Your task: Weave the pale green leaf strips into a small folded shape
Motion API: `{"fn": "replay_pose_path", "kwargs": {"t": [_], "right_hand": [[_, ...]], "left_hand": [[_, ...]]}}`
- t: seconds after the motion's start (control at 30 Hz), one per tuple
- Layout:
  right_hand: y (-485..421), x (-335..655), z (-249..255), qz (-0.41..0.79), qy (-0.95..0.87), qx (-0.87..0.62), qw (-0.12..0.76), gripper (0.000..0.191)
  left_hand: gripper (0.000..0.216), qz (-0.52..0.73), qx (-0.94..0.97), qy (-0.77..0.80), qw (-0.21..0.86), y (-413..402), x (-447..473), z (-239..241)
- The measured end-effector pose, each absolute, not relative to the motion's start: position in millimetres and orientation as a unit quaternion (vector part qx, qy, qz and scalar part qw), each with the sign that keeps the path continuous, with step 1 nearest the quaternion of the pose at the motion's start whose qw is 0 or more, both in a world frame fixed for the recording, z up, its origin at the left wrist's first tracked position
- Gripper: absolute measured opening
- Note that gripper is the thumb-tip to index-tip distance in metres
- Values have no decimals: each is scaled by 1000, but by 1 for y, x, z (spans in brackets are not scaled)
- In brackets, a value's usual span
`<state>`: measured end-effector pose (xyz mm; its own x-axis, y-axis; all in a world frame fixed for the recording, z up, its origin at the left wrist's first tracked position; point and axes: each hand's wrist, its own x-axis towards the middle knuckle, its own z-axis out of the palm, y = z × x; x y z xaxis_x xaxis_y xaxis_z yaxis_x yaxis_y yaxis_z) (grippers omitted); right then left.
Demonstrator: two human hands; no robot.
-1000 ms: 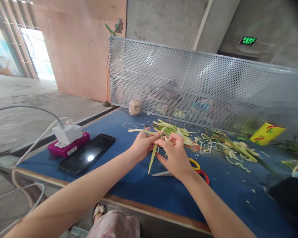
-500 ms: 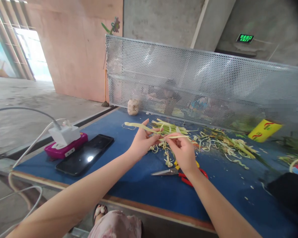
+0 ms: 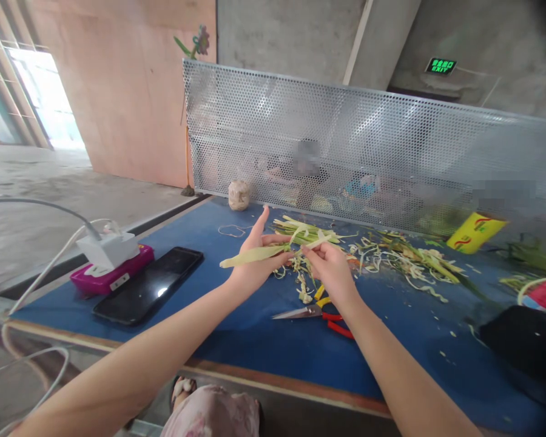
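A pale green leaf strip (image 3: 250, 255) stretches between both hands above the blue table (image 3: 264, 340). My left hand (image 3: 253, 261) pinches it with thumb and fingers, the forefinger pointing up. My right hand (image 3: 330, 269) pinches the strip's other end, where thin shreds trail off. Under my right hand lie scissors with red and yellow handles (image 3: 316, 311). A pile of cut green strips and shavings (image 3: 368, 252) spreads behind the hands.
A black phone (image 3: 149, 285) and a pink box with a white charger (image 3: 107, 264) lie at the left. A perforated metal screen (image 3: 368, 158) closes the far edge. A yellow packet (image 3: 475, 232) and a dark bag (image 3: 523, 346) sit at the right. A small pale lump (image 3: 239, 195) stands by the screen.
The strip hung down from my hands a second ago; now it lies level, pointing left. Both hands have risen slightly and drawn apart, uncovering the scissors.
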<state>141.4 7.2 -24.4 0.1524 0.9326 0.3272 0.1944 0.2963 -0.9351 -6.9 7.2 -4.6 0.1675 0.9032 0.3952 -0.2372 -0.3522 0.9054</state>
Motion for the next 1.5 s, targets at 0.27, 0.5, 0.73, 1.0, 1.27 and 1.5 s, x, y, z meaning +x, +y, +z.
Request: {"fn": "replay_pose_path", "kwargs": {"t": [0.27,0.5,0.73,1.0,1.27,1.5], "right_hand": [[-5,136,-26,142,-771,-508,357,18],[-19,131,-13,-245,-829,-444,236,21],[-4,149,-8,-194,-818,-408,355,19],[-1,150,-11,-49,-770,-505,388,19],[-1,149,-12,31,-740,-483,467,7],[-1,157,-8,-74,-811,-427,392,10]], "left_hand": [[98,584,593,330,446,20,-15,-9],[98,543,639,372,397,19,-15,-12],[97,482,710,307,410,12,-12,-15],[99,434,742,292,419,8,-7,-13],[95,466,694,318,448,16,-7,-14],[109,507,616,357,486,23,-13,-10]]}}
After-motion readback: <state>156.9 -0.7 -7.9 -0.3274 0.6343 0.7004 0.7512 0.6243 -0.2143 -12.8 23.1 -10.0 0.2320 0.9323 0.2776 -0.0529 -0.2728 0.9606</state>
